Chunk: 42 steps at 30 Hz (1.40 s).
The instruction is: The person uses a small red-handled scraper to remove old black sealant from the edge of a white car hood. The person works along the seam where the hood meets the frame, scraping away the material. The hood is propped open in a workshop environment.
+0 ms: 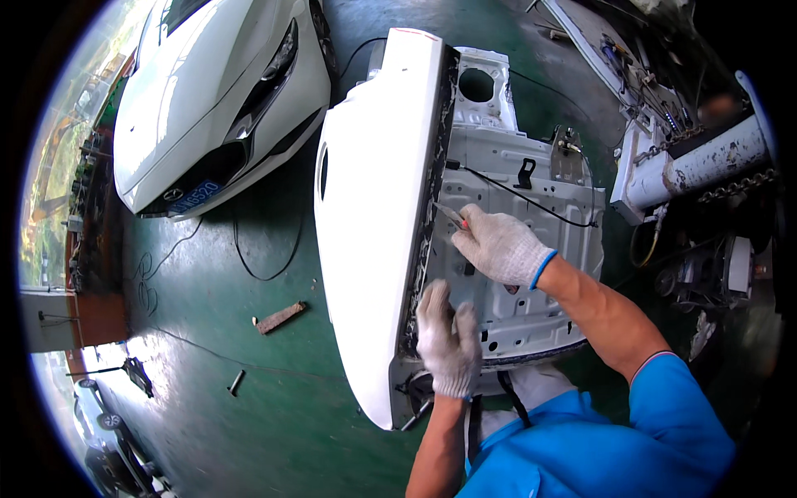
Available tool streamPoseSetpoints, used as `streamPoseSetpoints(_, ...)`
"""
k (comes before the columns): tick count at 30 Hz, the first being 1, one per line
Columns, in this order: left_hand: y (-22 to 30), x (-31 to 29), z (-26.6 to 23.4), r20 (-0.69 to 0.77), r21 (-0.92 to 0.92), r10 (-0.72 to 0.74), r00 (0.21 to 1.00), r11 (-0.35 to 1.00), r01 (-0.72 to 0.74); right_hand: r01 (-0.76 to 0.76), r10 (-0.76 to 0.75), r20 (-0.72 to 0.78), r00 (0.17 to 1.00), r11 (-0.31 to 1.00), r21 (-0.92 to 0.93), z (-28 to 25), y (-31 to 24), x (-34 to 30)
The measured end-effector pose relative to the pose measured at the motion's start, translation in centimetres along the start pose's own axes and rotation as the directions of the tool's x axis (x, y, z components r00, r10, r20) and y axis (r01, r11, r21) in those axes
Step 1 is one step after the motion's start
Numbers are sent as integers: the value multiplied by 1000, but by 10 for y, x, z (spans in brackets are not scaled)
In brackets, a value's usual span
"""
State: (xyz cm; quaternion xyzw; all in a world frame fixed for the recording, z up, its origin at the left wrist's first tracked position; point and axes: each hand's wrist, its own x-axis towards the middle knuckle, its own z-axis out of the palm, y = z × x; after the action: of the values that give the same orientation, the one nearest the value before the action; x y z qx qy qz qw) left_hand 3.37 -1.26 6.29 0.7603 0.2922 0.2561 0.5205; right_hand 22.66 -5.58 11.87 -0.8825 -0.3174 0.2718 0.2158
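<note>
At the lower right, nearest the viewer, is the person's blue shirt (548,456); both hands wear pale knitted gloves. The left hand (448,347), low in the centre of the frame, is empty, its fingers close together and the thumb apart. It is at the long edge of a white car body panel (369,199); whether the fingertips touch it, I cannot tell. Just above and to the right, the right hand (502,246) has its fingers closed around a slim bladed tool (451,215) with a bit of red at the grip. The blade sticks out beyond the fingers toward the upper left, its tip at the black strip (437,158) along the panel's edge. The panel fills the middle of the frame, joined along that strip to a ribbed white inner frame (490,315), where a black cable (531,197) lies.

Farther off, a brown block (281,319) and a short rod (237,382) lie on the green floor (216,349) at left. At upper right, a tray-like metal ledge (584,43) carries jumbled tools, too dark to tell apart. A white car (290,33) fills the upper left; another car (108,440) stands at lower left.
</note>
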Motion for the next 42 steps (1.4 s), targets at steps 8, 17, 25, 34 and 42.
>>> streamPoseSetpoints(8, 26, 48, 40, 72, 44, 153, 986, 987, -156, 89, -91, -79, 993, 996, -31, 11, 20, 13)
streamPoseSetpoints(17, 34, 56, 32, 136, 184, 120, 983, 972, -144, -23, 22, 66, 998, 1000, 7, 15, 27, 21)
streamPoseSetpoints(25, 21, 34, 26, 87, 181, 91, 992, 978, -106, 108, -112, 112, 987, 993, 40, 48, 28, 3)
streamPoseSetpoints(34, 18, 43, 29, 93, 55, 108, 990, 992, -113, 30, -13, 120, 993, 991, -134, 38, 16, 6)
streamPoseSetpoints(42, 39, 47, 27, 71, -30, 69, 995, 997, -67, 73, -42, 172, 984, 981, -180, 8, -2, 1)
